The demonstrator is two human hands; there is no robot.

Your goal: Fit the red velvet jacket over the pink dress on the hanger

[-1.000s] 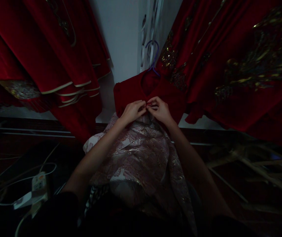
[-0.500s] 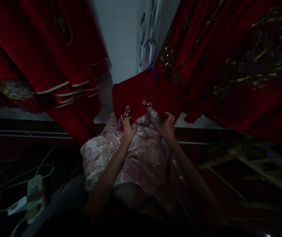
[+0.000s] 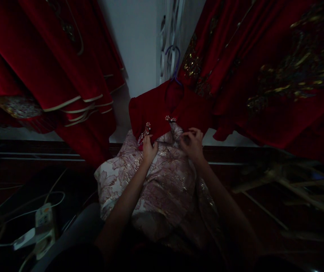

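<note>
A garment with a red top [image 3: 153,109] and a pale pink floral brocade skirt [image 3: 164,177] hangs in front of me on a purple hanger [image 3: 175,68]. Beaded ornaments [image 3: 170,119] sit on the red cloth's lower edge. My left hand [image 3: 150,149] is closed on cloth where the red hem meets the brocade, just below a beaded ornament. On the other side, my right hand [image 3: 193,144] is above the brocade near its gathered top, fingers curled toward the thumb in a pinch. What lies between those fingertips is too dark to make out.
Red garments with pale trim [image 3: 77,100] hang at left, and red ones with gold sequins [image 3: 298,79] at right. A white metal rack [image 3: 170,34] stands behind. A power strip [image 3: 44,226] with cables lies lower left; a wooden frame [image 3: 278,177] stands at right.
My right hand's fingers have curled from a wider spread to a pinch, and the hand has shifted slightly. My left hand stays at the red hem.
</note>
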